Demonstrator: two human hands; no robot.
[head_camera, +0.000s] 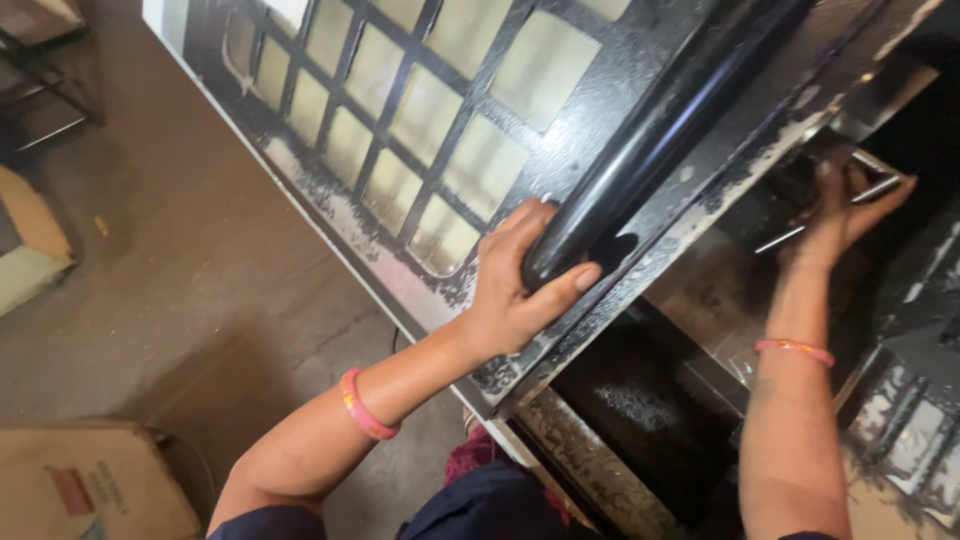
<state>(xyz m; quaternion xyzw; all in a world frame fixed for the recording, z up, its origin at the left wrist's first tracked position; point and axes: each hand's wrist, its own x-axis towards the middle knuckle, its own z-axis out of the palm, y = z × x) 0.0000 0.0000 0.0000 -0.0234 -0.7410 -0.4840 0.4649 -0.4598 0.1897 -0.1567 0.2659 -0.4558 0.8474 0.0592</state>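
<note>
Concrete floor (200, 300); one oven door (420, 130), two hands (515, 290) gripping.

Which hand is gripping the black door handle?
The left hand, wrapped around the end of the black bar handle; the right hand reaches inside, on metal rods.

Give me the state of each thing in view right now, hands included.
Oven door: swung open, glass grid panes grimy.
Door handle: black bar, gripped at its end.
Left hand: closed around the door handle.
Right hand: inside the oven, fingers on the metal rack.
Metal rack: in the oven cavity, partly hidden.
Cardboard box: on the floor, apart.
</note>
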